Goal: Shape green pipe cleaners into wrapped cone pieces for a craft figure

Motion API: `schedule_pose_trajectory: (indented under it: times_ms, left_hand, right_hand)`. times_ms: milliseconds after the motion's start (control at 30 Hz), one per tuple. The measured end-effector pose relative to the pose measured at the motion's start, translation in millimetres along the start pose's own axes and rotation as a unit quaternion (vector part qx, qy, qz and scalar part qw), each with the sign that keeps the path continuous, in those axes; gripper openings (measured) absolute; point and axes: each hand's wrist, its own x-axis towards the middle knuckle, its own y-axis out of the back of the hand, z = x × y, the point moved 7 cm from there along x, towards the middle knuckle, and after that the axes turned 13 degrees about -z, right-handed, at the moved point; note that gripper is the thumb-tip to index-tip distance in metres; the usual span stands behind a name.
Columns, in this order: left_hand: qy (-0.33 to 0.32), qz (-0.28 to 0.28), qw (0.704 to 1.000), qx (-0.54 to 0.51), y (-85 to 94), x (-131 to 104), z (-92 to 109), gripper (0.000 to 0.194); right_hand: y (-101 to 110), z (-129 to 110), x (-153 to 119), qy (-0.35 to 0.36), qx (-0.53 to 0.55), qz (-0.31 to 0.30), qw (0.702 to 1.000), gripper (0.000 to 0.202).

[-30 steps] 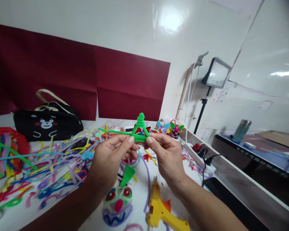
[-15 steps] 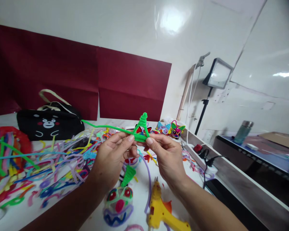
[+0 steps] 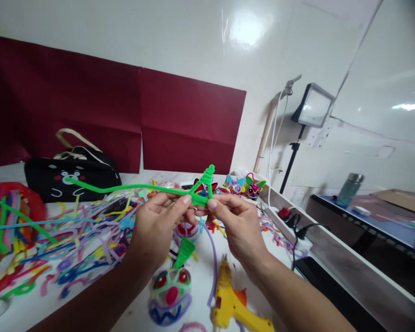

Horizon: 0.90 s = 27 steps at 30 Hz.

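Between my two hands is a green pipe cleaner (image 3: 199,199) bent into a triangle, with tight wraps at its peak and several strands along its base. My left hand (image 3: 159,223) pinches the left corner of the base; from there a long free end runs out to the left. My right hand (image 3: 238,224) pinches the right corner with thumb and fingers. Below the hands lie a green wrapped triangle (image 3: 184,252) and a clown-like face (image 3: 170,295) with red eyes and nose. A yellow glue gun (image 3: 228,297) rests beneath my right hand.
Loose colourful pipe cleaners (image 3: 90,240) cover the table's left side. A black bag (image 3: 71,180) stands at the back left. Finished colourful figures (image 3: 254,186) sit at the back. A purple strip (image 3: 212,263) lies in the middle. A power strip (image 3: 302,240) is at right.
The triangle has tilted slightly and its peak has shifted a little right and down. The free end of the pipe cleaner now reaches further left, across the bag's front.
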Motion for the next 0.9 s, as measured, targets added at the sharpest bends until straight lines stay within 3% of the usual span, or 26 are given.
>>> schedule_pose_trajectory:
  times_ms: [500, 900]
  left_hand:
    - [0.043, -0.033, 0.998, -0.039, -9.5, -0.7, -5.5, 0.01]
    - [0.039, -0.013, 0.997, -0.066, -2.7, 1.7, -6.8, 0.009]
  right_hand:
    - [-2.6, 8.7, 2.7, -0.092, 0.051, -0.018, 0.994, 0.017]
    - [-4.2, 11.2, 3.6, -0.075, 0.118, -0.04, 0.989, 0.009]
